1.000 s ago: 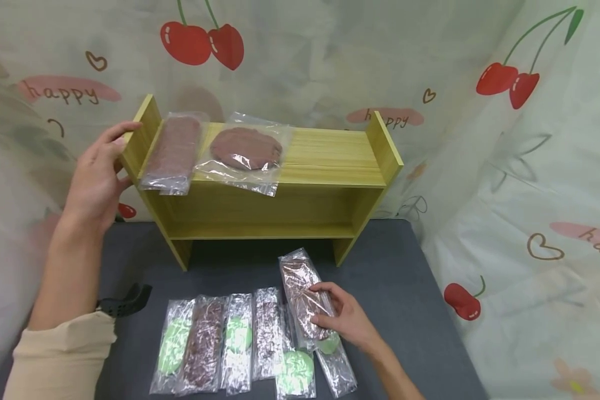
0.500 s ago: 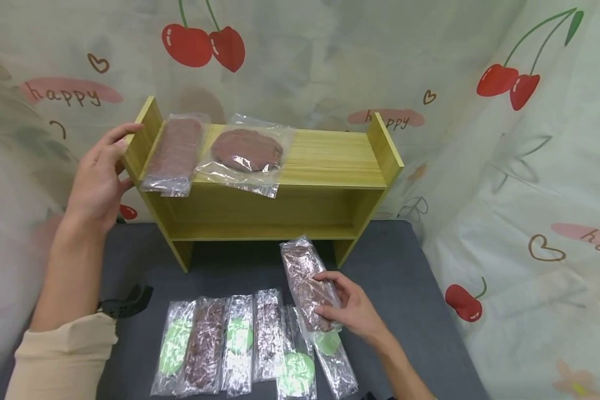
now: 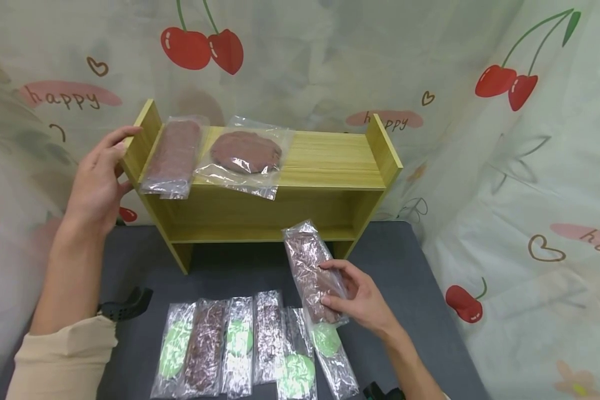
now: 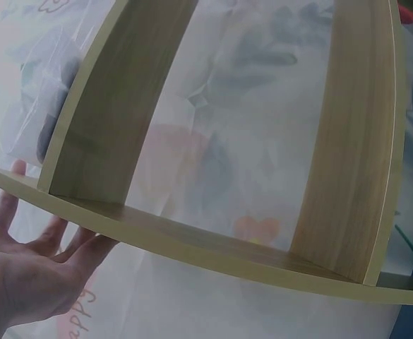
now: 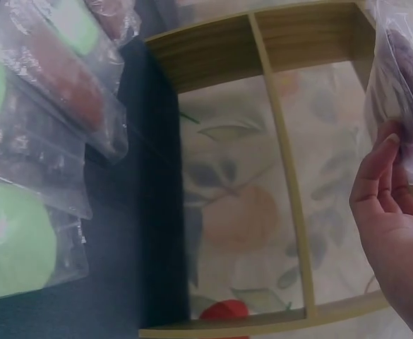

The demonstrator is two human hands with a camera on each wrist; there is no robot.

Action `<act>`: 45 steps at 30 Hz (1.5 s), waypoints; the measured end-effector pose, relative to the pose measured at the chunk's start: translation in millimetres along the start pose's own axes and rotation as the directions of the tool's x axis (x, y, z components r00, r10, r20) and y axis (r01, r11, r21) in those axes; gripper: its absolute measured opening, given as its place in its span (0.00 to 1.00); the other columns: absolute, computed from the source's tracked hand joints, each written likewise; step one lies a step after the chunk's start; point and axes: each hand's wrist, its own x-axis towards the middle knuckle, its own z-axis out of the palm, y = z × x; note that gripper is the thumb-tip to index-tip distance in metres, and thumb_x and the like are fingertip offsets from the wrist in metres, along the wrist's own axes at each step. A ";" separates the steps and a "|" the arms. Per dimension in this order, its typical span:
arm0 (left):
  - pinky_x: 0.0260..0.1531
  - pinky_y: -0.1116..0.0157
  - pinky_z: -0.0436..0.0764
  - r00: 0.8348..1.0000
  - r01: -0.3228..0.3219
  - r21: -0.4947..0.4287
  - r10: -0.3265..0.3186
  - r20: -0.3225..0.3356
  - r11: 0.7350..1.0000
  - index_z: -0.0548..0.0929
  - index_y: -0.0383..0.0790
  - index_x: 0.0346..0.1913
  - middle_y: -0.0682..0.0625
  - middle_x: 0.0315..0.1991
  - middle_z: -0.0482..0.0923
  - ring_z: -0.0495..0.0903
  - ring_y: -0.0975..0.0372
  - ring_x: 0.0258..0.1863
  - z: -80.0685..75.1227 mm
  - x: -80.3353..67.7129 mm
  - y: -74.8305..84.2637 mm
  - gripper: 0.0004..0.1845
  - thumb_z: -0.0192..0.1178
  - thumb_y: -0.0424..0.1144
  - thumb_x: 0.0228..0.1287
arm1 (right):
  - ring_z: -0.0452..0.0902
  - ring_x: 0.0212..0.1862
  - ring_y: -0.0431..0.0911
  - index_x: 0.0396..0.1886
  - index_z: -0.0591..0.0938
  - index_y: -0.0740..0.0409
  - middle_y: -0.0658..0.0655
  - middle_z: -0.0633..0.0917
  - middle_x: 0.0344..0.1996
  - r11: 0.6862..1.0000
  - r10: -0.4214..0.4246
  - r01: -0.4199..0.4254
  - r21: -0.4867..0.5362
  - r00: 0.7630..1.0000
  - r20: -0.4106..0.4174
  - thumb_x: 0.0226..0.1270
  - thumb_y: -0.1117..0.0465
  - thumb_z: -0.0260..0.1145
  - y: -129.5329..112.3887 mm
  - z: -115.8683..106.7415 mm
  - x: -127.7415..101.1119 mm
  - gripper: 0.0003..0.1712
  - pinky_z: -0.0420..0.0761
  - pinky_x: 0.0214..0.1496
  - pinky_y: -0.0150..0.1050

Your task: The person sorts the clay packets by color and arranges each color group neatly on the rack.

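Observation:
My left hand [image 3: 97,178] grips the left side panel of a two-tier wooden shelf [image 3: 330,161], its fingers at the panel's upper part. In the left wrist view, the fingers of the left hand [image 4: 44,275] lie along the panel's outer side. My right hand [image 3: 362,297] pinches a clear plastic bag with a long brown slab [image 3: 307,266] inside, raised in front of the lower shelf and tilted. The right wrist view has this brown slab bag [image 5: 407,78] at the right edge, held between thumb and fingers.
On the top shelf lie a long brown bagged slab [image 3: 175,150] and a bagged brown round piece [image 3: 245,151]. Several flat bags with brown slabs [image 3: 205,344] or green discs [image 3: 298,375] lie in a row on the dark table [image 3: 405,289]. A printed curtain [image 3: 305,66] hangs behind.
My right hand has lifted the brown slab bag up and slightly right, off the row, uncovering more of the green-disc bag below. The left hand stays on the shelf panel.

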 end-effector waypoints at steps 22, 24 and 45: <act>0.56 0.54 0.60 1.000 0.002 0.023 -0.002 -0.010 1.000 0.73 0.46 0.68 0.49 0.61 0.65 0.66 0.56 0.59 1.2 -0.2 0.1 0.20 0.50 0.43 0.77 | 0.75 0.45 0.48 0.63 0.72 0.68 0.60 0.77 0.51 0.981 -0.167 0.161 -0.112 0.985 -0.045 0.56 0.78 0.71 -53.1 -19.1 14.4 0.33 0.79 0.44 0.35; 0.56 0.54 0.60 1.000 0.004 0.022 -0.004 -0.009 1.000 0.73 0.46 0.68 0.49 0.61 0.65 0.66 0.56 0.59 1.2 -0.6 -0.3 0.20 0.50 0.43 0.77 | 0.75 0.45 0.48 0.63 0.72 0.69 0.59 0.77 0.51 0.978 -0.177 0.171 -0.119 0.983 -0.045 0.56 0.78 0.71 -56.8 -20.2 15.2 0.34 0.79 0.45 0.35; 0.53 0.58 0.64 1.000 0.006 0.028 -0.006 -0.002 1.000 0.72 0.46 0.68 0.49 0.62 0.64 0.65 0.56 0.60 0.5 -1.2 -0.9 0.21 0.49 0.44 0.78 | 0.76 0.45 0.50 0.62 0.73 0.69 0.60 0.78 0.51 0.978 -0.178 0.173 -0.118 0.983 -0.039 0.57 0.77 0.71 -97.0 -26.4 23.6 0.32 0.79 0.45 0.36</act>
